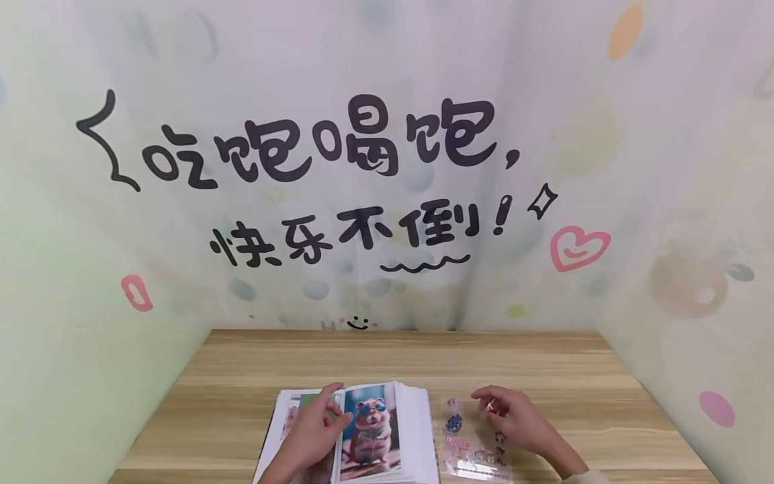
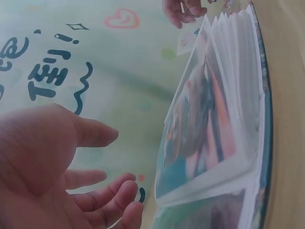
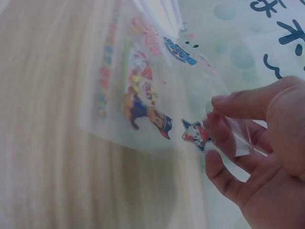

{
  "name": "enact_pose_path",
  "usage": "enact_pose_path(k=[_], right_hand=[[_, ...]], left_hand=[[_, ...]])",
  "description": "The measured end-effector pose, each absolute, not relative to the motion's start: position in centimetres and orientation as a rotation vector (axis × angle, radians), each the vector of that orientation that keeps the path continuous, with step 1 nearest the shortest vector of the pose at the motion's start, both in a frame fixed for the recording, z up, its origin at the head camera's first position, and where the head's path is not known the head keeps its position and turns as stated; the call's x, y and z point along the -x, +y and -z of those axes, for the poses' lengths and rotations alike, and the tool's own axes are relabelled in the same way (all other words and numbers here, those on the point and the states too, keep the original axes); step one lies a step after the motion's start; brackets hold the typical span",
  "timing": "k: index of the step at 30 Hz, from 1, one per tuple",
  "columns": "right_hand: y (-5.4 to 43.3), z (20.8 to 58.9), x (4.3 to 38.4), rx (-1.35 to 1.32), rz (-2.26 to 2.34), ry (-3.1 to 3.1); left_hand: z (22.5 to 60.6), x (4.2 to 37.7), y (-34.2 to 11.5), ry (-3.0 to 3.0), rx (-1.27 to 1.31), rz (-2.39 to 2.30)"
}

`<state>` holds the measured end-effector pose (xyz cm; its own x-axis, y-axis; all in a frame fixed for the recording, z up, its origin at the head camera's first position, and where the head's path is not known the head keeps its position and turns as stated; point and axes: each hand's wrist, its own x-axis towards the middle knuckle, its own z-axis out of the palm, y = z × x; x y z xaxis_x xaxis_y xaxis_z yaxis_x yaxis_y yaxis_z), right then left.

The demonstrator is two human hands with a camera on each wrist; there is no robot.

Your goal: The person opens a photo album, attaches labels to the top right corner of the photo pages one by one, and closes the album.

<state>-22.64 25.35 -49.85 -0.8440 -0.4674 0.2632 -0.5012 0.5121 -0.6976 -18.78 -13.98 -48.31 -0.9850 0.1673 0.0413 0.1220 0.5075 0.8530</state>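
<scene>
A photo album [image 1: 417, 430] lies spread on the table, its right page showing a picture of a hamster in sunglasses [image 1: 371, 430]. Over the left page is my left hand [image 1: 314, 427], fingers loosely bent and thumb apart; in the left wrist view nothing is between them. Right of the album is a transparent sticker sheet [image 1: 459, 464], printed with small cartoon dogs and lettering. My right hand [image 3: 267, 138] pinches the sheet's edge between thumb and fingers, beside a star-shaped sticker [image 3: 196, 135]. Part of the left page is hidden behind my left hand.
The wooden table [image 1: 399, 356] extends behind and to both sides of the album. A pale curtain [image 1: 375, 296] with black lettering and hearts hangs at the table's far edge, and similar cloth stands at both sides.
</scene>
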Motion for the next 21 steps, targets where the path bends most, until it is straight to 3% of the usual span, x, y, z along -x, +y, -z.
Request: enact_pose_path(k=[11,21], right_hand=[[25.5,47.4,22.5,-0.936,-1.735,-2.597],[24.4,45.3,22.3,-1.001,-1.734,-2.558]], left_hand=[[48.4,18.8,-12.6,2.623,-0.337,-1.574],[47.5,18.7,-10.7,2.639,-0.397,-1.543]])
